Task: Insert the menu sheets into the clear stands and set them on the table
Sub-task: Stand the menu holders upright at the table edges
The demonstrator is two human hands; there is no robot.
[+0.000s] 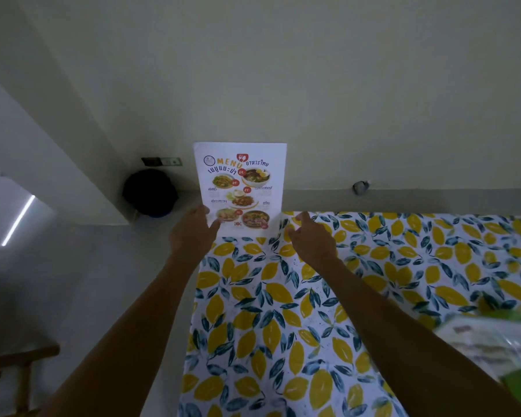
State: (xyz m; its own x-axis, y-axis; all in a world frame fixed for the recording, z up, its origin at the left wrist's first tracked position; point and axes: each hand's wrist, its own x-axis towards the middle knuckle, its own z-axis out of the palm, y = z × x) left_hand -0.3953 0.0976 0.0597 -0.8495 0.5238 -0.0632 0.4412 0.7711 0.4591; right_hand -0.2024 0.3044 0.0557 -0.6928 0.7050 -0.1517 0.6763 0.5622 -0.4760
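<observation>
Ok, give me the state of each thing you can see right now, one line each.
Menu sheet: upright at the table's far corner; clear stand not discernible.
Left hand: touching the sheet's lower left edge.
Right hand: open, just right of the sheet.
Lemon-print tablecloth: spread flat.
Green packet: blurred, near right.

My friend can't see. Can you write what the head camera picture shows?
A colourful menu sheet stands upright at the far corner of a table with a lemon-print tablecloth; the left hand touches its lower left edge and the right hand hovers at its right.
</observation>
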